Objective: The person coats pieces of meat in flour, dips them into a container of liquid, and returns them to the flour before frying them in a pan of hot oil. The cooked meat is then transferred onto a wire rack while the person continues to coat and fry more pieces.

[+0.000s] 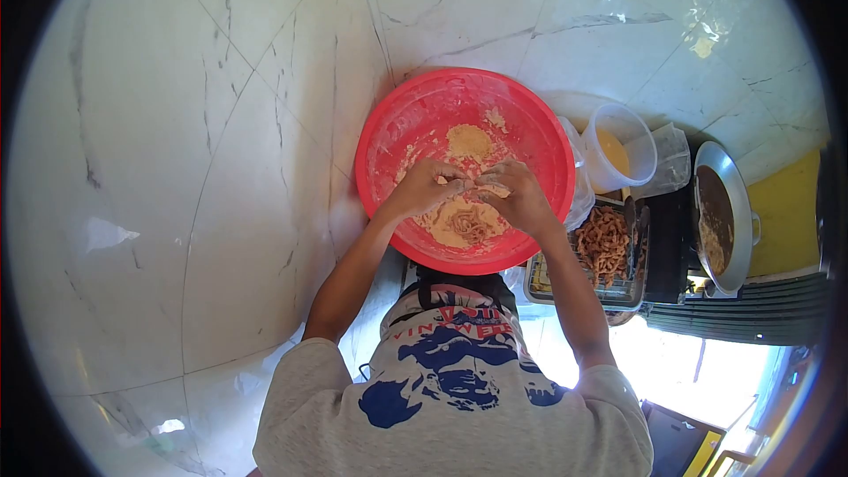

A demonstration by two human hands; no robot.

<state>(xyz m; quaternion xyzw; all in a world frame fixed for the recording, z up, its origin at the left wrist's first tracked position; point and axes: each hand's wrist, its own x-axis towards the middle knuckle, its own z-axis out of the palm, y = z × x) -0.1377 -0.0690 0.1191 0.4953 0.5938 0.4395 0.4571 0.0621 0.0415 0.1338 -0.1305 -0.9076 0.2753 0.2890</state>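
A wide red plastic basin holds dry flour, with one mound toward its far side. Several thin, flour-dusted strips lie in the near part of the flour. Over the middle of the basin, my left hand and my right hand meet at the fingertips, both dusted with flour. The fingers of each are pinched closed. Something small and pale seems to be between them, but I cannot make out what it is.
Right of the basin stands a clear plastic tub with yellow liquid, beside plastic bags. Browned fried strips lie on a rack over a metal tray, with tongs on it. Farther right, a large pan holds dark oil. Tiled walls enclose the left and back.
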